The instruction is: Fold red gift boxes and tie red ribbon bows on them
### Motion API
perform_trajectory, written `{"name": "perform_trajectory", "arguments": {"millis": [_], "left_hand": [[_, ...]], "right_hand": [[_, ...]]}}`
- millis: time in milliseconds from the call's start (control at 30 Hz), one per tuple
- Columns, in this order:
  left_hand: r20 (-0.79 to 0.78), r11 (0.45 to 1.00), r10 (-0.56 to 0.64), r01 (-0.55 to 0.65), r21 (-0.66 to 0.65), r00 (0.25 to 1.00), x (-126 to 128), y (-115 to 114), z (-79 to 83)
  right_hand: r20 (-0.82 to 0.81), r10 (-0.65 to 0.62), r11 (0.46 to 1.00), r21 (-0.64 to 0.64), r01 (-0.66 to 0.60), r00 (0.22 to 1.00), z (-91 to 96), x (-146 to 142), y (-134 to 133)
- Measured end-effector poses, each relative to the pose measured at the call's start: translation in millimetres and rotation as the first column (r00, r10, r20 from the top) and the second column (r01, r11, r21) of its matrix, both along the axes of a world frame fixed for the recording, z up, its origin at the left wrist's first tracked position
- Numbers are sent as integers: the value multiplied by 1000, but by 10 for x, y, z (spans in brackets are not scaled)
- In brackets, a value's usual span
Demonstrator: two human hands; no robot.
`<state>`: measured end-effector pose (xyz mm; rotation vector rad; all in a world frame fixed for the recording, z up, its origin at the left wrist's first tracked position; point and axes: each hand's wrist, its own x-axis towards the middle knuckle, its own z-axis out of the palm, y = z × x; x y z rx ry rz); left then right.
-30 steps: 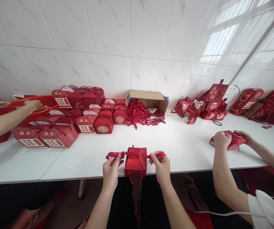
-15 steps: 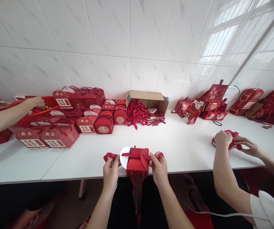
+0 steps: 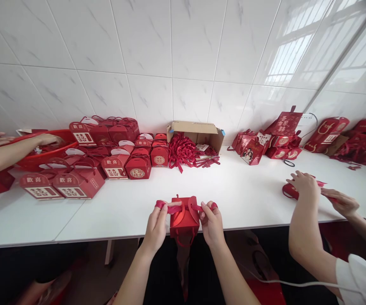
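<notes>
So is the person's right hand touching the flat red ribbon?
Touching. The head view shows the right hand pinching the flat red ribbon beside the small red cardboard box.

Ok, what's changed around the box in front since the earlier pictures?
The left hand has moved right, toward the red box; the left flap, which showed its white side half a second ago, is now folded inward. No new grip or release by either hand: the left and right hand still pinch the ribbon. The cardboard carton stayed put.
</notes>
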<state>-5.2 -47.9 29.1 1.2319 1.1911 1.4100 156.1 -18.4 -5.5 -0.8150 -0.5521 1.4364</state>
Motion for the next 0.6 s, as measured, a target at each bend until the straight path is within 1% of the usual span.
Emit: {"name": "perform_trajectory", "arguments": {"millis": [33,100,167,233,433,533,600], "left_hand": [[86,1000,17,-16,-15,996,-14,11,-15],[262,997,70,-58,-54,962,-37,33,-41],[365,992,114,-87,-90,924,-50,45,-51],[393,990,123,-86,-109,911,-53,45,-39],[418,994,54,-11,-106,907,-55,20,64],[485,993,53,4,-116,873,-64,35,63],[551,990,88,-9,-143,830,-75,55,22]], "right_hand": [[3,-3,1000,-4,3,1000,-7,5,0],[20,-12,1000,-2,13,1000,-21,11,-2],[36,-18,1000,9,18,999,-28,10,-7],[45,-18,1000,17,17,999,-27,3,-13],[27,-35,999,19,34,999,-7,-5,-12],[-14,-33,999,-1,33,999,-6,5,-9],[-75,-23,1000,0,23,997,-15,20,-9]]}}
